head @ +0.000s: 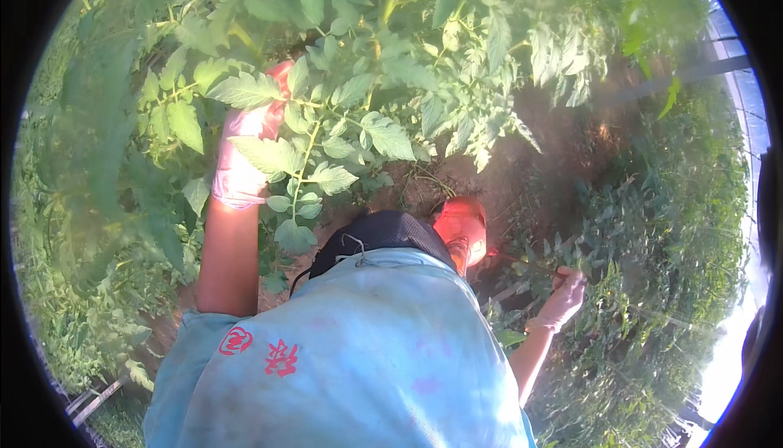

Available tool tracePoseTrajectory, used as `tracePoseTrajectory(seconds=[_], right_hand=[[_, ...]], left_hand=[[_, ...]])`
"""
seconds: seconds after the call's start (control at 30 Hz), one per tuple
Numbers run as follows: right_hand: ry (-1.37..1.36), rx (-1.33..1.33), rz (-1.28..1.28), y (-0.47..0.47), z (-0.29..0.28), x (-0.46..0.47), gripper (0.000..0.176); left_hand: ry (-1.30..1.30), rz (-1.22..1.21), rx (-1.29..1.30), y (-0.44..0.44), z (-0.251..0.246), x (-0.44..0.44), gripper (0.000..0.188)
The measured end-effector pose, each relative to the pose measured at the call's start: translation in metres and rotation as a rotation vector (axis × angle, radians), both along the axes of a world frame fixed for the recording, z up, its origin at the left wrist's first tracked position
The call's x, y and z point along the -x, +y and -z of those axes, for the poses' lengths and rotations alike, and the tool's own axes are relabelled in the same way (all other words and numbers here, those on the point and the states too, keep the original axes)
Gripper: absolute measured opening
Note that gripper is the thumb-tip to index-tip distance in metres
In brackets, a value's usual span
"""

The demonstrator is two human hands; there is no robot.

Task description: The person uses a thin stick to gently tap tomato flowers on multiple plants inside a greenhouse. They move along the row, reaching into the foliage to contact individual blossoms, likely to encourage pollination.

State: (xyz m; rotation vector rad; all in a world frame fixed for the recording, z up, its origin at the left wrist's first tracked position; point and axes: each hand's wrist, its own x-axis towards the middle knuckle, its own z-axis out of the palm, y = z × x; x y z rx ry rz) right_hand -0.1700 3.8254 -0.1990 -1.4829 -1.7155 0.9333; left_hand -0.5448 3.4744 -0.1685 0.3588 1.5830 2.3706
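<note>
My left hand [254, 136], in a thin, pale translucent glove, reaches up among the leaves of a tomato plant [388, 136]. Leaflets cover part of the hand, and the fingertips are hidden, so I cannot tell whether it grips anything. Out to the right and lower down, my right hand [564, 300], gloved the same way, holds a thin dark stick [532, 265]. The stick points left, towards a small red spot at its far end. Below the plant, what looks like a red shoe [463, 221] stands on the soil.
Brown soil [520, 160] runs between the tomato plant and a dense green row [667, 252] on the right. More foliage [92, 215] fills the left side. A pale rail [101, 400] shows at lower left. My light blue shirt [348, 356] bears red writing.
</note>
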Motion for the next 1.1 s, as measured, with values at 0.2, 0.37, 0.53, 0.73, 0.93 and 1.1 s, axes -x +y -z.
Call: tracePoseTrajectory(seconds=[0.2,0.37,0.53,0.73,0.93,1.1], right_hand=[[-0.017,0.312,-0.296,0.038,0.087,-0.019,0.034],[-0.387,0.361,-0.68,0.073,0.133,-0.035,0.034],[-0.425,0.383,-0.751,0.124,0.117,-0.038,0.029],[-0.223,0.317,-0.756,0.207,0.119,-0.062,0.029],[-0.261,0.353,-0.52,0.23,0.021,-0.065,0.016],[-0.124,0.36,-0.411,0.265,0.037,-0.077,0.021]], left_hand=[[0.012,-0.521,0.077,0.031,-0.058,-0.038,0.028],[0.305,-0.747,0.126,0.08,-0.092,-0.082,0.029],[0.363,-0.673,0.152,0.138,-0.108,-0.121,0.032],[0.256,-0.557,0.152,0.191,-0.103,-0.143,0.034],[0.364,-0.545,0.273,0.236,-0.102,-0.133,0.03],[0.561,-0.619,0.444,0.266,-0.103,-0.11,0.026]])
